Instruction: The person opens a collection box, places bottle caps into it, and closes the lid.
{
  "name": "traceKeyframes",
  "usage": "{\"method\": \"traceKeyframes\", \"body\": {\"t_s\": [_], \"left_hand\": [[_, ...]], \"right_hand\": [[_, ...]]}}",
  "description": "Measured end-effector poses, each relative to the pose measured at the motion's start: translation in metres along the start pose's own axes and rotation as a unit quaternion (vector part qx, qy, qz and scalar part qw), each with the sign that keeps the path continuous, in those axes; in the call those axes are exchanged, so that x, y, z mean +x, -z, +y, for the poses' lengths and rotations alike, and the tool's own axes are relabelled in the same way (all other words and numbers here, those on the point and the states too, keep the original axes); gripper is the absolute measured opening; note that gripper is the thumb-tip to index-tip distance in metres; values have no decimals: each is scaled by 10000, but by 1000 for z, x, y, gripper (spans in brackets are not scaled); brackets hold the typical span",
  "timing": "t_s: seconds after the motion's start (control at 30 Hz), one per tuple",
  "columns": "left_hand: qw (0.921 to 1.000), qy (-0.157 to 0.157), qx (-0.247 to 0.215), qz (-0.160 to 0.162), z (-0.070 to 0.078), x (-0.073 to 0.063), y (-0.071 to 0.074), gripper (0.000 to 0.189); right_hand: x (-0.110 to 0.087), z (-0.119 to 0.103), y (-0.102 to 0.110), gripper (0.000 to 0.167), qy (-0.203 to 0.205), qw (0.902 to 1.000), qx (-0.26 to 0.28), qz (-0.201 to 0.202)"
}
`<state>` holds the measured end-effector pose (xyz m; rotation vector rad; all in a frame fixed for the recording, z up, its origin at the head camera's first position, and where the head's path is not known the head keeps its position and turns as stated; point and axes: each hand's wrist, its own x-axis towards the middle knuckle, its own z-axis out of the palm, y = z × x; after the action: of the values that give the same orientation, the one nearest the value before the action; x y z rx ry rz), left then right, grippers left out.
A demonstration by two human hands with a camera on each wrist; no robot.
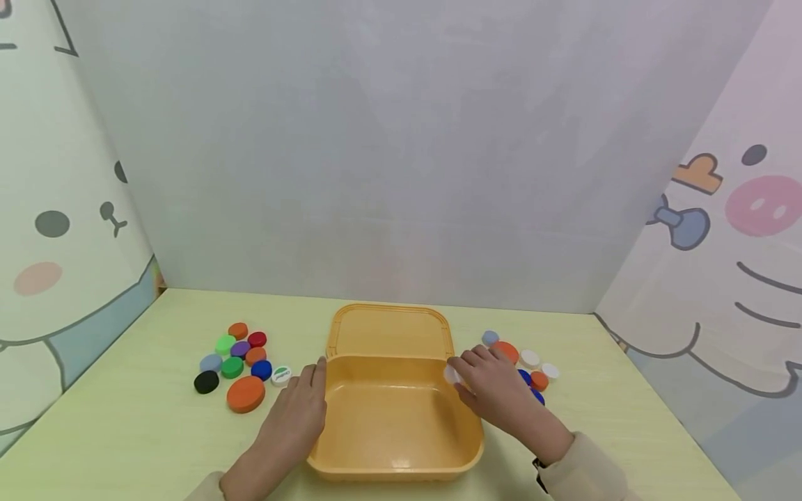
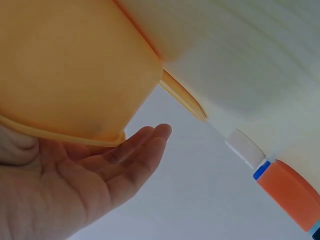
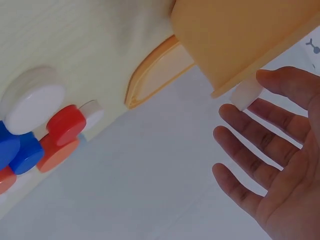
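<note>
A yellow plastic box (image 1: 395, 431) stands open-topped between the two hands. My left hand (image 1: 299, 407) rests along its left rim with the fingers fairly straight. In the left wrist view the palm and fingers (image 2: 135, 162) lie against the rim of the box (image 2: 75, 65), and the thumb is partly hidden. At the right rim, my right hand (image 1: 491, 383) pinches a translucent white bottle cap (image 1: 452, 374) between thumb and fingertips. The right wrist view shows this cap (image 3: 246, 93) beside the box edge, with the other fingers spread loosely.
Behind the box lies its yellow lid (image 1: 391, 330). Several coloured caps, among them a large orange cap (image 1: 246, 394) and a black cap (image 1: 207, 381), lie on the table at left. More caps, including a white cap (image 1: 529, 359) and a red-orange cap (image 1: 539, 380), lie at right.
</note>
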<state>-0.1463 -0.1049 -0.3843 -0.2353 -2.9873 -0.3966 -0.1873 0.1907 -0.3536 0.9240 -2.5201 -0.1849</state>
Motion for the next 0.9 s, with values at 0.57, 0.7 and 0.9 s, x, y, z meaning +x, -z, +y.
{"method": "traceKeyframes", "body": {"t_s": [0.57, 0.7, 0.9], "left_hand": [[10000, -10, -24, 67, 1, 0, -1, 55], [9999, -28, -16, 132, 1, 0, -3, 55], [10000, 7, -27, 73, 0, 1, -3, 56]], "right_hand": [[3, -28, -15, 29, 297, 9951, 408, -851], [4, -30, -20, 27, 423, 9943, 364, -909], [4, -31, -24, 24, 511, 9926, 448, -1003]]}}
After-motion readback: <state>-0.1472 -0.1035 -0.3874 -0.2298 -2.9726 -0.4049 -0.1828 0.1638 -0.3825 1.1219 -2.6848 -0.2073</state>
